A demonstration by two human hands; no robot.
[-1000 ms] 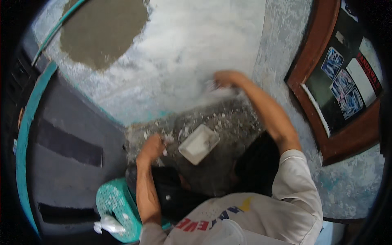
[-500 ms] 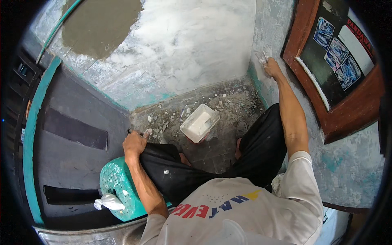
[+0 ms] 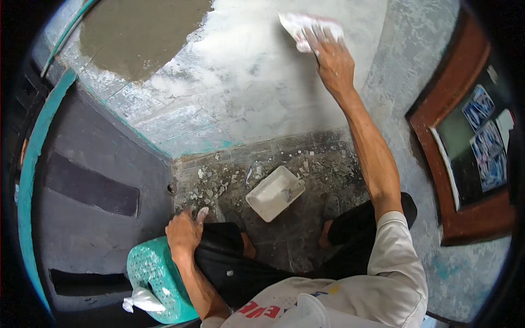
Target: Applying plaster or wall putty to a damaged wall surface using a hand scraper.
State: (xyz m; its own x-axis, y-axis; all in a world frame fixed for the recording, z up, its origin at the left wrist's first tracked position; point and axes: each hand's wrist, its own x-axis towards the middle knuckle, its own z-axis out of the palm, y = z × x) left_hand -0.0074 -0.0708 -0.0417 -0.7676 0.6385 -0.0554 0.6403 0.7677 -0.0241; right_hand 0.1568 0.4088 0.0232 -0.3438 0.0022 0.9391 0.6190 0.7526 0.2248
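Note:
My right hand (image 3: 333, 63) is stretched up to the wall, fingers pressing a thin, flat, white-smeared sheet (image 3: 291, 27) against it; what the sheet is made of I cannot tell. The wall (image 3: 257, 82) is coated in uneven white there, with a grey-brown patch (image 3: 142, 33) farther left. My left hand (image 3: 184, 232) rests by my left knee holding nothing, its whitened thumb apart from the other fingers. On the floor between my feet, a pale rectangular tub (image 3: 268, 205) has whitish residue inside.
Flaked debris (image 3: 213, 180) litters the floor along the wall. A green plastic stool (image 3: 158, 273) with a tied white plastic bag (image 3: 143, 299) on it stands at my left, beside a dark grey panel (image 3: 98, 147). A brown wooden frame (image 3: 454, 224) projects at right.
My right hand has moved from the right-hand wall, near the corner, up and left onto the white-coated wall with the sheet. My left hand stays by my knee. The view has shifted slightly.

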